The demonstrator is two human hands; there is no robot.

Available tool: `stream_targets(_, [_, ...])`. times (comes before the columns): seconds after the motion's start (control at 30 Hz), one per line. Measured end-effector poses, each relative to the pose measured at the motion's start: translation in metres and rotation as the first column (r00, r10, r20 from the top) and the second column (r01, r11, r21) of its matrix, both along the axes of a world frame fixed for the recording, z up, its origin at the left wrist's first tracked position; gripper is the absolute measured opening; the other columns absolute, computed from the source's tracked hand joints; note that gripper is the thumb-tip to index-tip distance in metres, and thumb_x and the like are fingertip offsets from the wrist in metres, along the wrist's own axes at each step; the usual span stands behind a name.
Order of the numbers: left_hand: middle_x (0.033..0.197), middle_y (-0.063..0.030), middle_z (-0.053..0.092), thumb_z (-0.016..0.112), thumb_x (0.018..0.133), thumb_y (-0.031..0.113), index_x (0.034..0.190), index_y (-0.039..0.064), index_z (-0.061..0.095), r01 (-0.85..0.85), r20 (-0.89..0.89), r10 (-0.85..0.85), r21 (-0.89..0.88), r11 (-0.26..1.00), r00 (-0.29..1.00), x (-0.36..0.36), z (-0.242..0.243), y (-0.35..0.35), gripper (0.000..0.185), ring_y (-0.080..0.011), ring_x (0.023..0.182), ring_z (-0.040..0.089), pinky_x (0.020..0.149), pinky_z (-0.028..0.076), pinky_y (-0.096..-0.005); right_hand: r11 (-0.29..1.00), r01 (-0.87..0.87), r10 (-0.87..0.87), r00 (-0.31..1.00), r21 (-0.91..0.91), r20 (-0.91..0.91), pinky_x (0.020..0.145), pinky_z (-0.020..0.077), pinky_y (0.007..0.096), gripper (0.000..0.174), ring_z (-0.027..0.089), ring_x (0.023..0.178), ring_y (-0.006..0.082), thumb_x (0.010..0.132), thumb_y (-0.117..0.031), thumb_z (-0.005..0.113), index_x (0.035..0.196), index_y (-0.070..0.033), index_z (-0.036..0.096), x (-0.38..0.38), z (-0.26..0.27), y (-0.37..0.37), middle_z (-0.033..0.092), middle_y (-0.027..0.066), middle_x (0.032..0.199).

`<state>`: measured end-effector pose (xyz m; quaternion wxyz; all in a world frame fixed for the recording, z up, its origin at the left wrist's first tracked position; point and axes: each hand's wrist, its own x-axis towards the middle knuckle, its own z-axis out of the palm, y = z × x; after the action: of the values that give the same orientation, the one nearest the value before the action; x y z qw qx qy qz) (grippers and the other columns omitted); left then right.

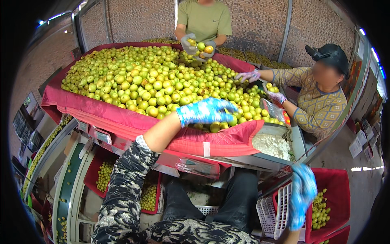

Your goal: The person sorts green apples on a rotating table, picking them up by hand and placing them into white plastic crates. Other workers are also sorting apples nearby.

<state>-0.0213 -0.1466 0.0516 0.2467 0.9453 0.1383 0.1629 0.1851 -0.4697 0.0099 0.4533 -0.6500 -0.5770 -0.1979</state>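
My left hand (207, 112), in a blue-and-white patterned glove, reaches over the near right part of a big heap of yellow-green jujubes (146, 82). Its fingers are apart, and their tips are close to a green jujube (233, 120); whether they touch it is unclear. The heap lies on a sorting table lined with red cloth (128, 117). At the lower right my right hand (302, 195), gloved alike, hangs over the side of a white plastic crate (283, 210) and a red-lined bin (330, 195) holding jujubes. Its fingers are partly curled, and its palm is hidden.
Across the table a person in a green shirt (204, 18) holds several jujubes in gloved hands. On the right, a person in a cap (320, 94) sorts with both gloved hands. A green conveyor belt (68, 183) and red-lined bins (94, 170) stand at lower left.
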Motion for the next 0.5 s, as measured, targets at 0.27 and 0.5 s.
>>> stream_targets(0.27, [0.164, -0.0146, 0.017, 0.047, 0.095, 0.059, 0.156, 0.014, 0.025, 0.330, 0.381, 0.799, -0.912, 0.243, 0.465, 0.037, 0.002, 0.147, 0.079, -0.0384, 0.148, 0.021, 0.117, 0.021, -0.0589, 0.589, -0.613, 0.408, -0.337, 0.526, -0.849, 0.114, 0.0303, 0.0529, 0.069, 0.033, 0.144, 0.0344, 0.102, -0.054, 0.041, 0.157, -0.017, 0.021, 0.029, 0.023, 0.388, 0.025, 0.0120, 0.161])
stream_targets(0.5, [0.163, -0.0124, 0.020, 0.038, 0.092, 0.072, 0.159, 0.012, 0.019, 0.402, 0.359, 0.931, -0.864, 0.302, 0.071, 0.030, -0.007, 0.165, 0.091, -0.0319, 0.147, 0.025, 0.120, 0.013, -0.0538, 0.603, -0.388, 0.381, -0.628, 0.697, -0.679, 0.115, 0.0209, 0.0645, 0.086, 0.017, 0.148, 0.0398, 0.093, -0.073, 0.038, 0.160, -0.027, 0.009, -0.068, -0.006, 0.512, 0.008, 0.0083, 0.166])
